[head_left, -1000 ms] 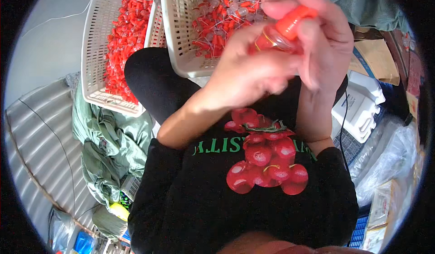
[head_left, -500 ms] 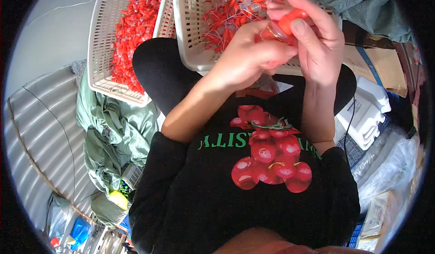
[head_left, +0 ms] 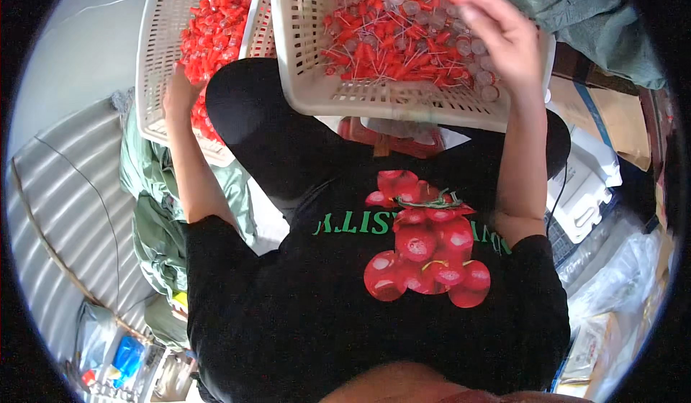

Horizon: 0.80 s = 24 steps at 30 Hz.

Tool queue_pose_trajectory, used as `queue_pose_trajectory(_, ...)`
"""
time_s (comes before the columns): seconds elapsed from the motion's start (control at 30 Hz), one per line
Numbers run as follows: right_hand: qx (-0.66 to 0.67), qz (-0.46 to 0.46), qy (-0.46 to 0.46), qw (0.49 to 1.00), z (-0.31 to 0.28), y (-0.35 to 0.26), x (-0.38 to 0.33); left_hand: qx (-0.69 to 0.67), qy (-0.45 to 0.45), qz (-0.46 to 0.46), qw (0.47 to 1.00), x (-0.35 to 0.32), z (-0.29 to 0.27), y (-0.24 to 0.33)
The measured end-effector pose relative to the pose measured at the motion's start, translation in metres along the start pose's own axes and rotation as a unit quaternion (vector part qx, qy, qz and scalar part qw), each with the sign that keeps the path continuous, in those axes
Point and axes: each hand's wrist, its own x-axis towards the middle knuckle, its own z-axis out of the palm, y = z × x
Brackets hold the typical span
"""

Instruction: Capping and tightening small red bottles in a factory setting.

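Observation:
My left hand point(head_left: 181, 95) is at the near part of the left white basket point(head_left: 150, 79), over its heap of small red-and-clear pieces point(head_left: 219, 25). Its fingers are blurred and partly hidden, so I cannot make out a grip. Above the right side of a larger white basket point(head_left: 306, 90) hangs my right hand point(head_left: 507, 36), fingers stretched out and somewhat smeared. Red pieces with thin pale stems point(head_left: 389, 50) lie in that basket. Small clear round containers point(head_left: 479, 47) lie mixed in, mostly along its right and far parts.
The baskets stand side by side beyond my black-clad knees point(head_left: 252, 108). Green sheeting point(head_left: 576, 14) covers the far right, and more green cloth point(head_left: 155, 230) hangs at left. A cardboard piece point(head_left: 608, 119), a white plastic case point(head_left: 583, 180) and clear plastic bags point(head_left: 612, 259) are at right.
My hands were together over the larger basket, holding a clear piece with a red top. They have parted: the left moved to the left basket, the right stayed above the larger one.

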Motion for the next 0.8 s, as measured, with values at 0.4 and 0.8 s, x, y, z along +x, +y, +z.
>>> queue_pose_trajectory(0.4, -0.477, 0.103, -0.309, 0.816, 0.043, 0.121, 0.028, -0.363, -0.245, 0.312, 0.843, 0.201, -0.124, 0.310)
queue_pose_trajectory(0.8, -0.510, 0.149, -0.384, 0.755, 0.056, 0.141, 0.013, -0.358, -0.159, 0.236, 0.889, 0.169, -0.084, 0.358)
